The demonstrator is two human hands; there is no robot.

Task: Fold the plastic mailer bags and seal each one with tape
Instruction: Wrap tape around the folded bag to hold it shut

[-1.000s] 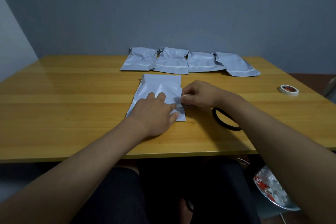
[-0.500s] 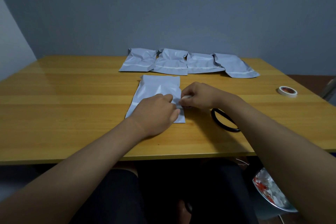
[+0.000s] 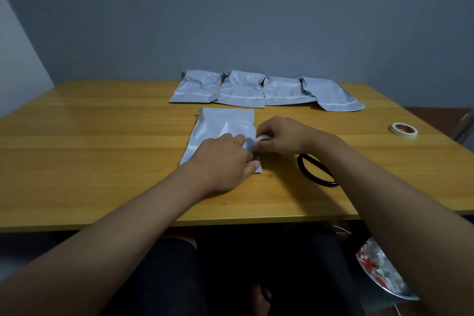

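At the centre of the frame a grey plastic mailer bag (image 3: 223, 133) lies flat on the wooden table (image 3: 102, 161), its near end folded over. The left hand (image 3: 225, 161) presses that fold down with curled fingers; whether it pinches anything cannot be told. The right hand (image 3: 279, 136) grips a small roll of white tape (image 3: 263, 139) at the bag's right edge. The film looks thin, light and slippery, likely to spring open unless pinned along the crease, so holding is best done there. 4 sealed mailers (image 3: 266, 91) line the upper centre, well apart from the work. Black scissors (image 3: 316, 170) sit just right of the hands; a second tape roll (image 3: 404, 130) lies far right. Open wood remains to the left.
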